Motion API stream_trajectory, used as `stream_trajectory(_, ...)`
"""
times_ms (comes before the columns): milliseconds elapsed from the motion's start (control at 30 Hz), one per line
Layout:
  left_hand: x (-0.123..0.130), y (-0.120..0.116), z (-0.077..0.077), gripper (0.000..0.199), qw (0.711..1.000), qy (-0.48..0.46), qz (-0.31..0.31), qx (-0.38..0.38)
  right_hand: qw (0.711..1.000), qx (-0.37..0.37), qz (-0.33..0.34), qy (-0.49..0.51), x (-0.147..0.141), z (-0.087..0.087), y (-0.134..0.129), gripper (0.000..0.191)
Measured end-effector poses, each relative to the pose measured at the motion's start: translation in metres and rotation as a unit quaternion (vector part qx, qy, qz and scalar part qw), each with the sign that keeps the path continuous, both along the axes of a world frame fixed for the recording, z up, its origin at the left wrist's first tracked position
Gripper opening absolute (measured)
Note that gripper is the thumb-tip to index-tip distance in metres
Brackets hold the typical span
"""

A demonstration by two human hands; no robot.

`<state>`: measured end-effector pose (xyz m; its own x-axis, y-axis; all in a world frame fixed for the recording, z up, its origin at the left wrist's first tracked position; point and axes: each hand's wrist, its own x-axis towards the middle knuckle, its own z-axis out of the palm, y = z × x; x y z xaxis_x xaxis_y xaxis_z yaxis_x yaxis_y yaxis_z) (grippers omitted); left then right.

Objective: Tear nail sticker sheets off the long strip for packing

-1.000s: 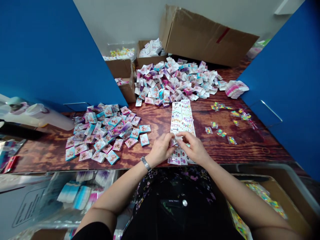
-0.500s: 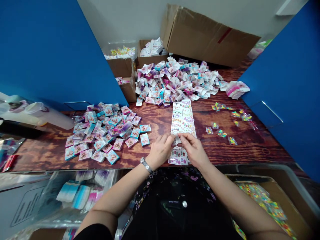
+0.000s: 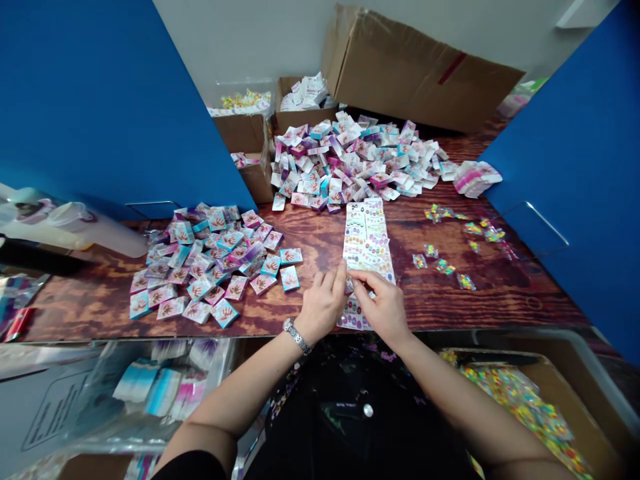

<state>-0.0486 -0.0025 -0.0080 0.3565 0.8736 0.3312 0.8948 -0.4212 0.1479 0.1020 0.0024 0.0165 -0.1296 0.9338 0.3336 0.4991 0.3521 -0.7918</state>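
Observation:
My left hand (image 3: pixel 324 299), with a metal watch (image 3: pixel 297 336) at its wrist, and my right hand (image 3: pixel 381 303) meet near the table's front edge. Between their fingertips is a small white folded paper (image 3: pixel 349 285), mostly hidden by the fingers. Both hands are closed on it. Printed sticker sheets (image 3: pixel 367 230) with small coloured designs lie in a strip under and beyond the hands. To the left spreads a pile of small closed boxes (image 3: pixel 220 257) in blue, pink and purple, with hand pictures on them.
A heap of open small boxes (image 3: pixel 345 160) lies at the back before a large cardboard carton (image 3: pixel 420 73). Several little bags of coloured pieces (image 3: pixel 444 267) are scattered at right. Blue panels (image 3: pixel 575 173) flank the table. Below the edge, an open bin (image 3: pixel 530 407) holds more bags.
My fingers have drawn closer together around the small paper, which now shows less. The right hand has shifted slightly left. The piles are unchanged.

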Motion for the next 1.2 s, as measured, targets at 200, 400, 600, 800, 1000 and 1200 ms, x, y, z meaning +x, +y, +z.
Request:
stream_trajectory(200,0.003,-0.003,0.006,0.063,0.999,0.046,0.012,0.011,0.991,0.12,-0.006,-0.065,-0.011,-0.018,-0.017,0.045)
stream_trajectory(400,-0.007,-0.002,0.008,0.062,1.0,0.028,0.0,0.008,0.995,0.069,0.067,-0.016,-0.007,-0.019,-0.012,0.043)
stream_trajectory(600,-0.011,-0.001,0.007,0.068,0.998,-0.06,0.003,0.019,0.987,-0.088,0.049,0.124,-0.004,-0.015,-0.001,0.035)
stream_trajectory(800,-0.007,-0.005,0.001,0.068,0.999,-0.026,0.009,0.038,0.968,-0.162,0.037,0.189,-0.006,-0.016,0.0,0.029)
stream_trajectory(1000,-0.002,-0.007,0.005,0.064,0.997,0.05,0.036,0.042,0.998,-0.043,-0.013,0.048,-0.01,-0.007,-0.01,0.029)
stream_trajectory(1200,0.002,-0.009,0.009,0.068,0.996,0.047,0.053,0.05,0.994,0.102,-0.001,-0.035,-0.02,-0.017,-0.022,0.046)
